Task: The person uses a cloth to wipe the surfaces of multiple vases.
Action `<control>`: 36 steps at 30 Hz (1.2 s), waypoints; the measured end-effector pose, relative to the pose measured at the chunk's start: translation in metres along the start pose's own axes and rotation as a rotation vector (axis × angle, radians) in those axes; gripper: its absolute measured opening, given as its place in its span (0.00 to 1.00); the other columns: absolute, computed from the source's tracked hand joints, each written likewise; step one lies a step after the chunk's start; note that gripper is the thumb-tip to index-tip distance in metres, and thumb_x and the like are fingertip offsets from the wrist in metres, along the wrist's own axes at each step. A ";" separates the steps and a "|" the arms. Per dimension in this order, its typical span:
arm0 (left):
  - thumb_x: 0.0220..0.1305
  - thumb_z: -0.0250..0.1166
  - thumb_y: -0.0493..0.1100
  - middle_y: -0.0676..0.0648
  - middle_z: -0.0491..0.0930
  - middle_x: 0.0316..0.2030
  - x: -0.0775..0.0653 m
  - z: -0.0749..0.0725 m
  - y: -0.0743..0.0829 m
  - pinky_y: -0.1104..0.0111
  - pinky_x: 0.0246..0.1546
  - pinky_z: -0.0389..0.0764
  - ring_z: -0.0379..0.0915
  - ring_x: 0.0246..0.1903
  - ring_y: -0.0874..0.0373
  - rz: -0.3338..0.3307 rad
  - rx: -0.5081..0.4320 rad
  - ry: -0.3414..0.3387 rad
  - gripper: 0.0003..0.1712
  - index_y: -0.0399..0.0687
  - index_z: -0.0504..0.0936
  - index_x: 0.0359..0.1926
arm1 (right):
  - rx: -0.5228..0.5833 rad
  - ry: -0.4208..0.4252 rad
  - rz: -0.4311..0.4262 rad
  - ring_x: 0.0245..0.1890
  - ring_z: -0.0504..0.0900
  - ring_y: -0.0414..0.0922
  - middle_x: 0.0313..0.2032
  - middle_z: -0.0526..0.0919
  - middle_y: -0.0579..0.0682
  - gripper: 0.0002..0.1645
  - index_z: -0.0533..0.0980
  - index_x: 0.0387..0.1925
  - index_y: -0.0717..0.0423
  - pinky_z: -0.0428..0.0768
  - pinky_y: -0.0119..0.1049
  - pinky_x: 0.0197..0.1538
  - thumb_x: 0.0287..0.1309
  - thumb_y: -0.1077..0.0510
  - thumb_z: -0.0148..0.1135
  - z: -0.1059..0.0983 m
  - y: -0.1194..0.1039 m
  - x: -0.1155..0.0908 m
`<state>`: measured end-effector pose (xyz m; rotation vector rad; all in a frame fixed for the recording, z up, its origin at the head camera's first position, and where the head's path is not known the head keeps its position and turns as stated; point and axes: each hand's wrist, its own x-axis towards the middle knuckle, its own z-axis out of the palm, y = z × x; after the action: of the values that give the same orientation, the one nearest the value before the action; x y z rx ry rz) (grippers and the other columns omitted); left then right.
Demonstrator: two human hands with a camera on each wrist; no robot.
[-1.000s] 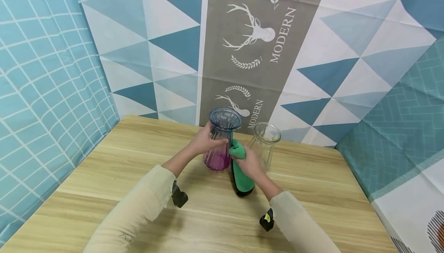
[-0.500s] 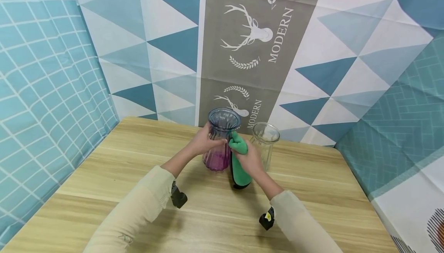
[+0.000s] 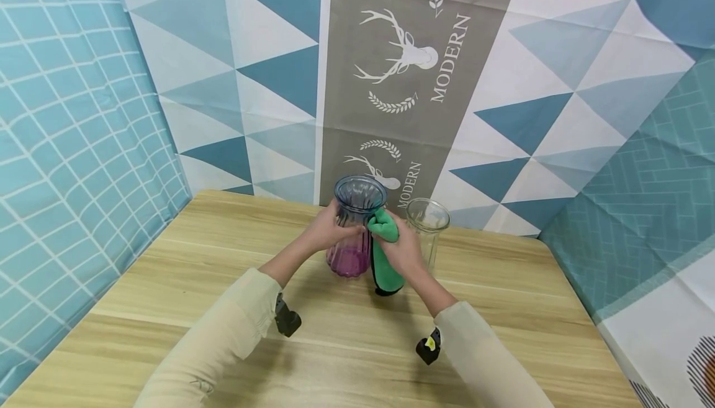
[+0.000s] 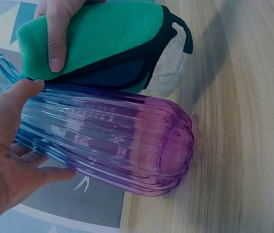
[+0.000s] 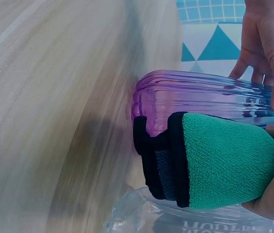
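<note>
A ribbed glass vase [image 3: 350,260], blue at the flared top and purple at the base, stands upright at the back of the table. My left hand [image 3: 328,229] grips its neck from the left, thumb across the front. On its right side, my right hand [image 3: 404,251] holds a green cloth [image 3: 386,270] with black trim against the glass. In the left wrist view the folded cloth [image 4: 108,36] lies along the vase [image 4: 122,141], its dark underside toward the glass. The right wrist view shows the cloth's looped black edge [image 5: 139,136] hanging near the purple base.
A clear glass vase [image 3: 429,243] stands just right of the right hand, partly hidden by it. The wooden table [image 3: 346,346] ends at a patterned backdrop [image 3: 279,166] close behind both vases. Black wrist cameras [image 3: 287,318] hang under the sleeves.
My right hand has slid the green cloth slightly up the vase toward its rim, and the cloth's lower end has risen. My left hand keeps its grip on the vase.
</note>
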<state>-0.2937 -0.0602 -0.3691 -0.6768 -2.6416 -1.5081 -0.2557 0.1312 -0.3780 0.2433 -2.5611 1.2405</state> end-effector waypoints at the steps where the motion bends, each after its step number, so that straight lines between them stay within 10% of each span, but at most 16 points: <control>1: 0.54 0.69 0.47 0.34 0.61 0.66 0.000 0.000 0.000 0.48 0.65 0.63 0.57 0.66 0.40 0.002 -0.001 0.001 0.52 0.41 0.47 0.71 | -0.005 -0.002 -0.008 0.57 0.74 0.57 0.57 0.76 0.58 0.34 0.67 0.64 0.51 0.75 0.53 0.57 0.54 0.56 0.66 0.000 0.001 0.000; 22: 0.54 0.69 0.47 0.35 0.64 0.65 0.000 0.000 0.002 0.49 0.66 0.61 0.57 0.66 0.40 0.006 -0.015 0.000 0.52 0.42 0.48 0.71 | -0.125 -0.148 0.068 0.46 0.80 0.55 0.45 0.82 0.60 0.28 0.72 0.57 0.59 0.80 0.49 0.46 0.53 0.58 0.66 0.016 0.028 -0.013; 36: 0.53 0.69 0.45 0.33 0.67 0.62 0.000 0.001 0.003 0.49 0.63 0.66 0.63 0.62 0.39 0.024 0.026 0.029 0.50 0.39 0.49 0.70 | 0.033 0.004 -0.003 0.54 0.77 0.55 0.55 0.78 0.57 0.30 0.70 0.61 0.52 0.77 0.50 0.54 0.55 0.57 0.65 0.005 0.007 -0.005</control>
<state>-0.2926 -0.0578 -0.3672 -0.6777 -2.6171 -1.4639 -0.2538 0.1318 -0.3880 0.2511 -2.5379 1.2817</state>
